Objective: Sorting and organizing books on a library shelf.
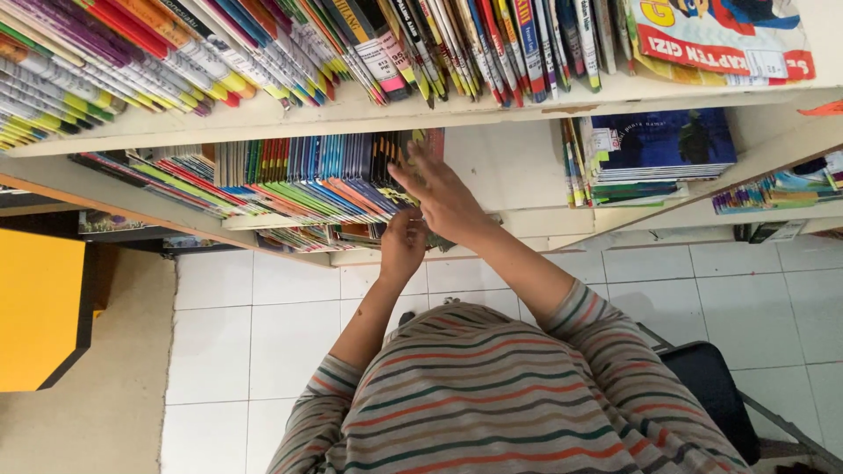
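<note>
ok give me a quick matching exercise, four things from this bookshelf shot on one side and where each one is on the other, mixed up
Things:
1. right hand
2. left hand
3. yellow panel
4. dark chair seat

Places:
a. far left, beside the tiled floor
b. spread against the end of the middle-shelf row of thin books
c. lower right, behind the striped sleeve
d. just below the other hand, at the lower shelf's books

Pairs: 1-b, 2-d, 3-a, 4-c

A bookshop or library: white shelves (369, 112) packed with thin colourful books (299, 175).
</note>
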